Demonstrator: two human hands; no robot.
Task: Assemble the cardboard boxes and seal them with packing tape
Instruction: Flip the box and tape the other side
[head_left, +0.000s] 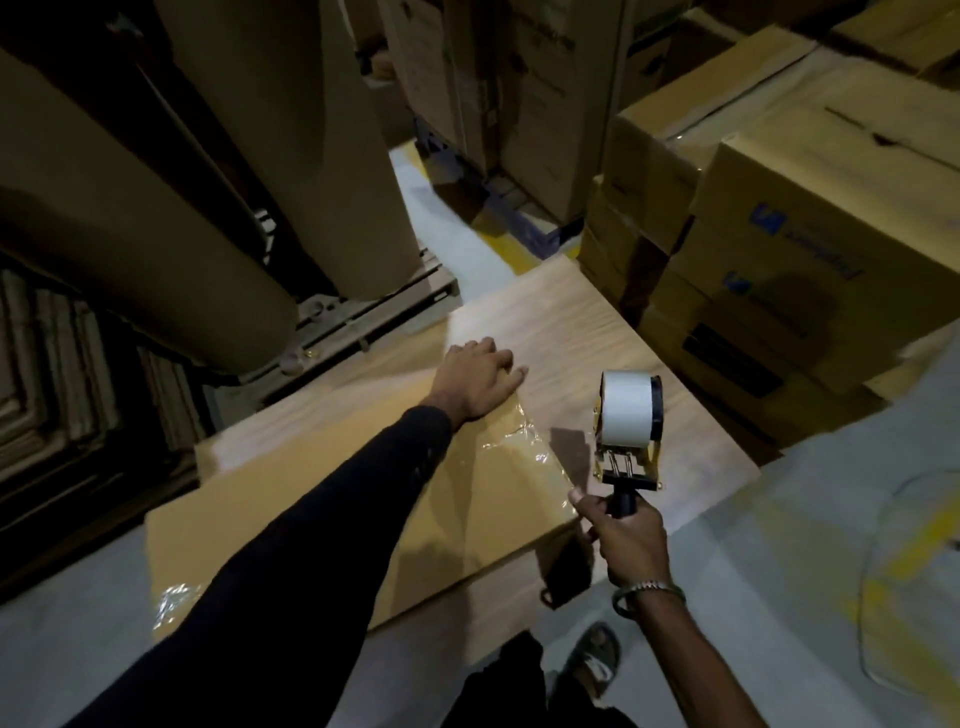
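The cardboard box (363, 483) lies flat on the pale floor (779, 597), its long axis running from the lower left up toward the upper right. A strip of clear packing tape (530, 441) crosses its top face, wrinkled and shiny, running from under the left hand toward the right hand. The left hand (475, 376), in a dark sleeve (291, 561), is spread flat with fingers open, pressing down on the box just beyond the tape's far end and gripping nothing. The right hand (626, 535) is closed around the black handle of the tape dispenser (626, 421), which stands upright just above the box's near right edge, the white roll on top, its flat side facing right. A bracelet (649, 590) sits on that wrist.

To the right, stacked cartons (810, 234) carry a blue logo and blue lettering, too blurred in this dim light for me to read. Tall brown paper rolls (291, 145) stand on a pallet behind the box. A sandalled foot (592, 660) shows below.
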